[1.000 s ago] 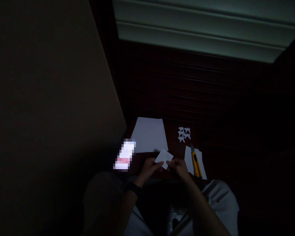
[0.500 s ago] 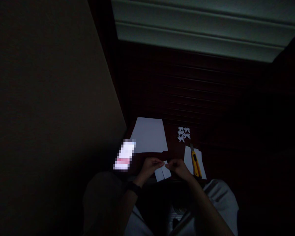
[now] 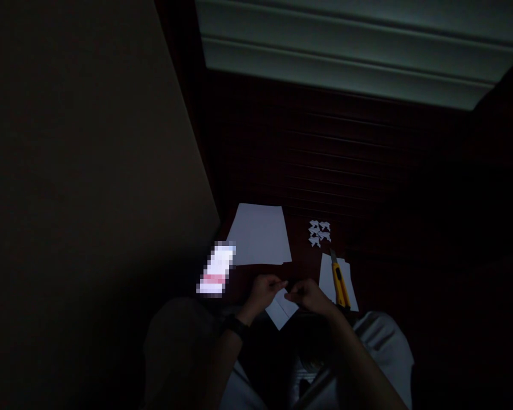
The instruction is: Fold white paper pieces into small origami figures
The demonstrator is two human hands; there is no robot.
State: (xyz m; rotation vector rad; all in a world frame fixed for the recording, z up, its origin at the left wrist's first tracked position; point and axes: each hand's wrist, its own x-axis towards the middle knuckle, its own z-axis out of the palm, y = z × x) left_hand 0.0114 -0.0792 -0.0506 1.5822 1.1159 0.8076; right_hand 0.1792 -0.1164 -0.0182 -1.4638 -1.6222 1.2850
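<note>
A small white square of paper (image 3: 281,312), with a crease or slit down its middle, hangs at the near edge of the dark table. My left hand (image 3: 267,291), with a dark band on its wrist, pinches the paper's upper left side. On its upper right side, the fingers of my right hand (image 3: 306,295) are closed at the top corner. The square is turned so that one corner points toward me. Right of my right hand, a yellow box cutter (image 3: 341,285) with its blade out lies on smaller white sheets (image 3: 327,279).
A stack of larger white paper (image 3: 260,233) lies at the back left. A blurred-out bright phone-like screen (image 3: 217,269) overlaps its left corner. Several small folded paper shapes (image 3: 319,233) sit at the back right. A wall (image 3: 111,142) stands close on the left.
The paper square has turned, so a corner now points toward me where an edge did before. Both hands have shifted slightly with it and stay closed at its top.
</note>
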